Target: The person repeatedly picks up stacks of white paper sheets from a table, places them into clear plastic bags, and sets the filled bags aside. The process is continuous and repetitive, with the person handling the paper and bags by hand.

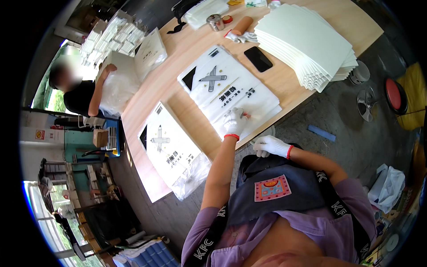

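My left hand, in a white knit glove with a red cuff, rests on the near end of a stack of printed translucent plastic bags. Its fingers are bent and pressed together on the top bag, with bare skin-coloured tips showing at one side. My right hand, gloved alike, hangs just off the table's near edge, in front of my dark apron. Its fingers are loosely apart and nothing shows in them. To the left of the bags lies a filled pack of white paper in a printed clear bag.
Fanned white sheets are piled at the right of the wooden table. A black phone, a glove, a brown roll and a metal tin lie beyond. A co-worker handles plastic across the table.
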